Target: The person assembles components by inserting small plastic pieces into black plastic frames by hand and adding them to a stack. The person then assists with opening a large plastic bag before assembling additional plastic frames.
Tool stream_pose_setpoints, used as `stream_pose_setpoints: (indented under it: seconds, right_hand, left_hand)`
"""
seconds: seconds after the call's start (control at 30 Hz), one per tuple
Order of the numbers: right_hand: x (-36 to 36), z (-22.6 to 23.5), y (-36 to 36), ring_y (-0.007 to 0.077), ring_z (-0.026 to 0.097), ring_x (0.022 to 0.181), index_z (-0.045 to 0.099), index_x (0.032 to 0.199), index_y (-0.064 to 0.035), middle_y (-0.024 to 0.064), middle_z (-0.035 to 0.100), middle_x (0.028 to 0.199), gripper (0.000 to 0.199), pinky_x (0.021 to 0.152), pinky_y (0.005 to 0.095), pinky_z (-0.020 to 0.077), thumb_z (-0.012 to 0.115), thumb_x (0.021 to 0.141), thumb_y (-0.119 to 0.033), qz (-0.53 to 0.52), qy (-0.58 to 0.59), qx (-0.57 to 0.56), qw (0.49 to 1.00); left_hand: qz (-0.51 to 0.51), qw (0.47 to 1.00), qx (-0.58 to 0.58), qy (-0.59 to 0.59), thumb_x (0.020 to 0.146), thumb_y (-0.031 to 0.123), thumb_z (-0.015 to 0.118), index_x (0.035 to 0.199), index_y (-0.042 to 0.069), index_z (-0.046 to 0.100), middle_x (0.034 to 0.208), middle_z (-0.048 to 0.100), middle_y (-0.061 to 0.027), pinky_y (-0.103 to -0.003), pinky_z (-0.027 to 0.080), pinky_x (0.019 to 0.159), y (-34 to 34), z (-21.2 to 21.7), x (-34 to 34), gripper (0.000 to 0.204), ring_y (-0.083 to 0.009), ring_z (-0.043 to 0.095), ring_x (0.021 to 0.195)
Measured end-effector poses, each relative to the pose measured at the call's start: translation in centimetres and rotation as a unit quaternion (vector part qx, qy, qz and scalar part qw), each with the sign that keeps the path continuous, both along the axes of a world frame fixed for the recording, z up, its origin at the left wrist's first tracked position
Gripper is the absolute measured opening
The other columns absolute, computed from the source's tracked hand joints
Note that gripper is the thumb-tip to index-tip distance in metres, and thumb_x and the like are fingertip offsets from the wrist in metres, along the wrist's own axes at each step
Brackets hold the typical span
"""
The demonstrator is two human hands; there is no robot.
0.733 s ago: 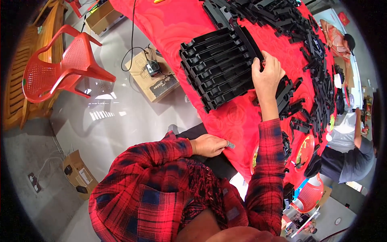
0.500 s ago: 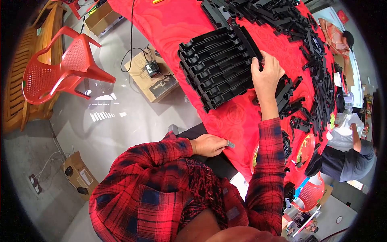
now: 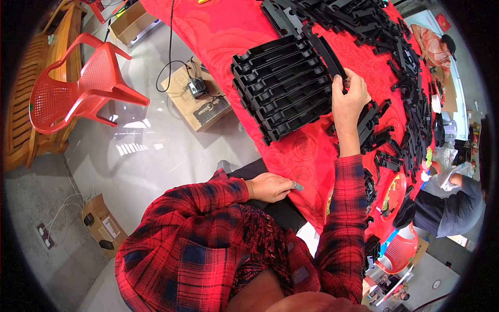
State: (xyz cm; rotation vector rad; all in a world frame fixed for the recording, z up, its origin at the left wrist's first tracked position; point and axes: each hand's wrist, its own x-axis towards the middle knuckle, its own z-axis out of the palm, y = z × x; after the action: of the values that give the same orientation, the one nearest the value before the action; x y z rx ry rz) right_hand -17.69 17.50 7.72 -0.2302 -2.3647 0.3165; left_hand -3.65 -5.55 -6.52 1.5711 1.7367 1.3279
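Note:
My right hand (image 3: 350, 98) grips the near end of a long black plastic strip (image 3: 329, 56), thumb on one side and fingers on the other. The strip lies along the right side of a stack of ribbed black plastic parts (image 3: 283, 86), set in rows on a red tablecloth (image 3: 296, 156). My left hand (image 3: 271, 187) rests at the table's near edge, its fingers closed on a small grey object (image 3: 297, 186) whose kind I cannot make out.
Loose black plastic pieces (image 3: 410, 114) heap along the table's right and far side. A red-rimmed tray (image 3: 393, 195) stands at the right. Left of the table are a cardboard box (image 3: 200, 106) and a red plastic chair (image 3: 99, 75). Other people (image 3: 449, 208) are at the right.
My right hand has moved slightly right with the black strip, opening a gap beside the stack. The left hand stays put. A person at the right has bent lower.

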Motion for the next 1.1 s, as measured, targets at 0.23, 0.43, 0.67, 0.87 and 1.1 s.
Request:
stream_pose_setpoints:
  seconds: [0.23, 0.43, 0.67, 0.87, 1.1]
  right_hand:
    - [0.45, -0.26, 0.04, 0.0226, 0.06, 0.086, 0.066, 0.105, -0.0079, 0.0043, 0.062, 0.088, 0.026, 0.084, 0.04, 0.0375, 0.072, 0.08, -0.016, 0.004, -0.002, 0.011, 1.0]
    - [0.73, -0.48, 0.27, 0.0224, 0.06, 0.088, 0.065, 0.108, -0.0088, 0.0045, 0.063, 0.09, 0.031, 0.088, 0.0398, 0.0362, 0.074, 0.079, -0.016, 0.008, -0.004, 0.006, 1.0]
    - [0.79, -0.37, 0.44, 0.0223, 0.059, 0.09, 0.065, 0.11, -0.0096, 0.0047, 0.061, 0.091, 0.033, 0.089, 0.0392, 0.0358, 0.073, 0.078, -0.015, 0.023, -0.007, 0.006, 1.0]
    - [0.68, -0.62, 0.28, 0.0217, 0.059, 0.088, 0.065, 0.11, -0.0097, 0.0043, 0.061, 0.09, 0.035, 0.089, 0.0387, 0.036, 0.074, 0.077, -0.015, 0.026, -0.001, -0.003, 1.0]
    - [0.87, -0.5, 0.0, 0.0169, 0.062, 0.085, 0.066, 0.111, -0.0101, 0.0018, 0.063, 0.091, 0.035, 0.09, 0.0356, 0.0353, 0.076, 0.078, -0.016, -0.012, -0.016, 0.02, 1.0]
  left_hand:
    - [-0.001, 1.0, 0.01, -0.002, 0.089, 0.014, 0.056, 0.121, 0.01, 0.054, 0.1, 0.066, -0.0125, -0.041, 0.054, 0.079, 0.16, -0.52, 0.3, 0.032, -0.0305, 0.066, 0.094]
    - [-0.011, 1.0, 0.006, -0.013, 0.09, 0.014, 0.056, 0.121, 0.01, 0.055, 0.099, 0.066, -0.0124, -0.042, 0.054, 0.078, 0.22, 0.27, -0.01, 0.031, -0.0302, 0.066, 0.093]
    - [0.017, 1.0, 0.017, 0.002, 0.092, 0.017, 0.059, 0.118, 0.011, 0.058, 0.096, 0.067, -0.013, -0.041, 0.056, 0.076, 0.34, -0.13, 0.04, 0.027, -0.0312, 0.067, 0.088]
    - [0.014, 1.0, 0.004, -0.016, 0.092, 0.018, 0.059, 0.117, 0.012, 0.058, 0.097, 0.067, -0.0132, -0.042, 0.056, 0.077, 0.28, 0.02, 0.04, 0.026, -0.0312, 0.067, 0.09]
    - [0.022, 1.0, 0.019, 0.0, 0.092, 0.017, 0.059, 0.118, 0.012, 0.058, 0.096, 0.067, -0.0129, -0.041, 0.056, 0.077, 0.41, -0.42, 0.31, 0.026, -0.0314, 0.067, 0.089]
